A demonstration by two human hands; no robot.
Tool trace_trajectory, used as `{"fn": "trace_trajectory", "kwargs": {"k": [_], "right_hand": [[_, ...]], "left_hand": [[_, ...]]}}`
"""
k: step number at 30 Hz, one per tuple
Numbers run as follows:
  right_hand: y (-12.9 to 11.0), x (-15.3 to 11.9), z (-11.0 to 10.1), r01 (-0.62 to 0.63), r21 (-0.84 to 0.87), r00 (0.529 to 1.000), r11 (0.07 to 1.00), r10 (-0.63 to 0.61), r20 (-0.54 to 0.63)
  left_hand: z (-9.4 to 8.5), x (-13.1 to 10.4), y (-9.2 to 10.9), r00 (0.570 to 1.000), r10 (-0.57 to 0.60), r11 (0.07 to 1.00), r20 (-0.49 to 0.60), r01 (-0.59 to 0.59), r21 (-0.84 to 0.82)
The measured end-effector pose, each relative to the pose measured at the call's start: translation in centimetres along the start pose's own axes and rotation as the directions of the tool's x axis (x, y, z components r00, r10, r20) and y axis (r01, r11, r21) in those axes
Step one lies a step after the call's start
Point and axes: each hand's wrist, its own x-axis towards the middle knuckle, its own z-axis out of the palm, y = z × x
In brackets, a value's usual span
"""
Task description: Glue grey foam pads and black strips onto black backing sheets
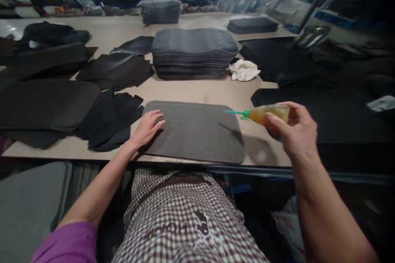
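Note:
A dark grey rounded panel [191,135] lies flat at the table's front edge, with a thin pale line along its far side. My left hand [150,127] rests on the panel's left end, fingers spread. My right hand [298,125] is wrapped around a squeeze bottle [265,114] of amber liquid. The bottle is tilted nearly level above the panel's right end, and its thin green nozzle points left over the panel. The nozzle's shadow falls on the panel, so the tip seems to be off the surface.
Behind the panel stands a tall stack of similar dark panels [195,55], with a crumpled white cloth [244,70] at its right. Loose black pieces [112,117] cover the left of the tan table [197,90]. Black sheets [333,119] lie at the right, below a metal lamp [313,35].

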Motion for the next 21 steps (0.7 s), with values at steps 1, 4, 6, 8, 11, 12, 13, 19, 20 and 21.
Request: {"fn": "trace_trajectory", "kwargs": {"k": [1, 4, 6, 8, 11, 12, 13, 19, 20, 21], "right_hand": [[-1.6, -1.1, 1.5, -0.068, 0.077, 0.995, 0.995, 0.062, 0.074], [-6.7, -4.6, 7.1, -0.133, 0.232, 0.914, 0.964, 0.029, 0.406], [-9.8, -6.8, 11.1, -0.052, 0.283, 0.855, 0.958, -0.104, 0.508], [-12.3, -8.6, 14.7, 0.06, 0.288, 0.832, 0.956, -0.207, 0.514], [-14.7, -10.5, 18.9, 0.201, 0.295, 0.805, 0.934, -0.329, 0.493], [-15.2, -10.9, 19.8, 0.235, 0.297, 0.791, 0.926, -0.359, 0.495], [-15.6, -11.2, 20.5, 0.261, 0.294, 0.775, 0.919, -0.381, 0.504], [-16.1, -11.1, 20.5, 0.319, 0.263, 0.722, 0.91, -0.413, 0.554], [-16.0, -10.8, 20.0, 0.321, 0.262, 0.72, 0.91, -0.414, 0.557], [-15.8, -10.4, 19.4, 0.322, 0.258, 0.718, 0.911, -0.413, 0.561]], "left_hand": [[-1.0, -0.4, -0.4, 1.0, -0.01, 1.0, -0.029, 0.009, -0.021], [-3.3, -1.9, -1.5, 0.998, -0.059, 0.998, -0.039, 0.058, -0.009], [-4.2, -3.0, -2.2, 0.996, -0.091, 0.996, -0.001, 0.091, 0.003], [-4.5, -4.1, -2.7, 0.993, -0.113, 0.994, 0.033, 0.113, 0.003], [-4.6, -5.4, -3.2, 0.99, -0.125, 0.992, 0.071, 0.126, -0.003], [-4.5, -5.7, -3.3, 0.988, -0.129, 0.992, 0.08, 0.13, -0.003], [-4.5, -6.0, -3.4, 0.987, -0.133, 0.991, 0.086, 0.134, -0.002], [-4.1, -6.4, -3.8, 0.981, -0.164, 0.986, 0.099, 0.163, 0.021], [-4.0, -6.3, -3.9, 0.981, -0.169, 0.986, 0.097, 0.167, 0.029], [-4.0, -6.2, -3.9, 0.98, -0.171, 0.985, 0.098, 0.168, 0.037]]}}
